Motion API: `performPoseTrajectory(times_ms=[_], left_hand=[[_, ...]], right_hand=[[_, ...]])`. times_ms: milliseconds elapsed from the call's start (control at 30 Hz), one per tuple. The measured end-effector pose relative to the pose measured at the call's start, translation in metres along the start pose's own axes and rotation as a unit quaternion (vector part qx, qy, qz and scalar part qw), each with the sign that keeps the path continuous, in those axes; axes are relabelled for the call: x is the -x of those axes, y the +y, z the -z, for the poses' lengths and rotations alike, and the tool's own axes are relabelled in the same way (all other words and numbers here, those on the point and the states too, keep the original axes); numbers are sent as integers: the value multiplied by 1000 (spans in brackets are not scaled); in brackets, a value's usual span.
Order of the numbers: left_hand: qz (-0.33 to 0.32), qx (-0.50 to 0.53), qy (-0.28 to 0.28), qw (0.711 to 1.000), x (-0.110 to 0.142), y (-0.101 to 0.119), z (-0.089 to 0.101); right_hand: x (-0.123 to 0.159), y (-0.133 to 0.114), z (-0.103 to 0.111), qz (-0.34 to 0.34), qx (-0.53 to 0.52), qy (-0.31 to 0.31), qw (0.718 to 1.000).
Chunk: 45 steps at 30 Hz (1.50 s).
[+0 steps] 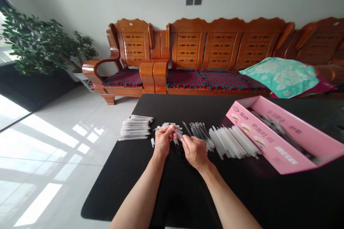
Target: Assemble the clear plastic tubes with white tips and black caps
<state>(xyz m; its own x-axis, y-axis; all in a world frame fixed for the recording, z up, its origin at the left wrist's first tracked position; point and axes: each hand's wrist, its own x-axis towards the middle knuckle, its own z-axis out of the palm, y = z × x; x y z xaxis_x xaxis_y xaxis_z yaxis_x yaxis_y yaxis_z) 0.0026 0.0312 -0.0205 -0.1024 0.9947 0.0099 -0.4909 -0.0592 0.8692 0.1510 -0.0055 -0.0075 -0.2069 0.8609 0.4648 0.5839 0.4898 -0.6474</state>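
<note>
Forearms (pixel 140 189) are showing below the grip, where left hand (pixel 162 140) and right hand (pixel 195 151) are both pinching a tube (pixel 178 133) between fingertips. It is probably weighing little and feeling stiff, slick; mid-barrel is likely offering the safest hold. More tubes (pixel 231 142) are lying right of the grip.

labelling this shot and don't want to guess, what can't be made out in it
Head view, hidden: the full shape of the translucent plastic piece, covered by fingers of the left hand and right hand.
Head view, hidden: the bottom of the pink box, behind its front wall.
Head view, cut off: the right end of the black table, by the picture's edge.
</note>
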Motion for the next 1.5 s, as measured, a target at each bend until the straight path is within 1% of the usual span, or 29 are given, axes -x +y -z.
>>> performPoseTrajectory(times_ms=[100,133,200,267,300,333,433,467,533,600,667,700,767,800,833,867,900,933,1000,1067,1133,1200,1267,1300,1367,1400,1433,1467,1500], left_hand=[[4,3,-39,999,-1,5,1],[4,4,-55,998,0,7,2],[4,4,-81,997,0,8,1],[3,2,-96,995,2,7,0],[2,0,-94,996,2,6,-1],[1,-4,-85,996,3,4,-2],[0,-20,-25,999,3,-2,-4],[-1,-24,-4,1000,3,-3,-4],[-2,-27,19,999,3,-4,-4],[-1,-21,7,1000,2,-2,-1],[1,-12,-30,999,1,2,1],[2,-6,-50,999,1,3,1],[0,0,-83,997,1,6,1],[0,-1,-93,996,2,6,1],[-1,-4,-96,995,2,6,0],[-1,-8,-92,996,2,5,0],[-1,-13,-81,997,3,3,-1],[1,-17,-66,998,3,2,-2],[4,-25,-29,999,3,-2,-3],[8,-29,-3,1000,3,-4,-2],[9,-27,9,1000,2,-3,-2],[6,-23,5,1000,2,0,-1],[2,-20,-17,1000,2,4,0],[0,-17,-34,999,2,6,0],[2,-12,-71,997,2,8,0],[2,-10,-82,997,3,8,-1],[2,-9,-84,996,3,7,-1],[2,-10,-77,997,3,5,-2],[1,-11,-61,998,3,3,-3]], right_hand=[[0,1,-2,-81,-150,-42,985],[0,3,-1,-123,-230,-66,963],[1,8,1,-195,-377,-123,897],[2,12,4,-227,-453,-164,846],[3,12,5,-225,-453,-168,846],[3,12,7,-209,-424,-158,867],[2,8,8,-101,-201,-79,971],[1,6,8,-63,-117,-52,990],[0,2,6,-20,-14,-18,1000],[0,1,3,-28,-31,-23,999],[1,3,0,-87,-154,-60,982],[2,4,-1,-128,-235,-85,960],[4,8,-1,-200,-380,-135,893],[4,10,0,-222,-427,-155,863],[5,11,1,-232,-451,-167,846],[5,12,2,-230,-450,-169,846],[5,12,3,-214,-423,-159,866],[4,11,5,-186,-367,-140,901],[3,9,6,-105,-195,-87,971],[2,6,4,-29,-27,-42,998],[2,4,1,6,54,-17,998],[2,3,-3,-6,32,-15,999],[3,3,-5,-63,-90,-41,993],[3,4,-5,-103,-174,-63,977],[3,7,-4,-178,-333,-116,919],[3,9,-2,-203,-386,-138,889],[3,10,-1,-214,-412,-151,873],[3,11,0,-209,-409,-152,875],[3,12,1,-189,-374,-142,897]])
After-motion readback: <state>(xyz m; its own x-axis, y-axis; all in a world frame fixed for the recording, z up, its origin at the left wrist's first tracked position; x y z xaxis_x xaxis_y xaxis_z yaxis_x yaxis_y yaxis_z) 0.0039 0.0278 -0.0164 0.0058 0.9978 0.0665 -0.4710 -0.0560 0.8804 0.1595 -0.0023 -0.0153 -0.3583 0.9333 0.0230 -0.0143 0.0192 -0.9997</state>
